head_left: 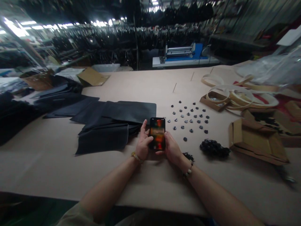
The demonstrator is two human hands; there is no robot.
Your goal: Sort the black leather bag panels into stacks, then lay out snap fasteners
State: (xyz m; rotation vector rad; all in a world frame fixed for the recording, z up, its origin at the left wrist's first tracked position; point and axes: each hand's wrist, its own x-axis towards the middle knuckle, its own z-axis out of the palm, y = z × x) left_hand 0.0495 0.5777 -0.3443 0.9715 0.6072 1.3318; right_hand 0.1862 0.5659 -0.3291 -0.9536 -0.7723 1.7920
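Note:
A black smartphone (157, 134) with a lit, blurred red and orange screen is held upright over the table, between both my hands. My right hand (172, 148) grips its right edge, the thumb at the side and fingers beneath the lower end. At the left edge, my left hand (143, 142) has its thumb over the screen and its index finger stretched upward; its other fingers are partly hidden. Flat dark sheet pieces (103, 138) lie in overlapping stacks just left of the phone. Several small black round parts with stems (186, 121) are spread out to the right.
A pile of small black pieces (214, 148) lies right of my hands, with another partly behind my right wrist. Open cardboard boxes (258, 142) and pale strap rolls (242, 95) occupy the table's right side. A blue roller machine (183, 52) stands beyond the far edge.

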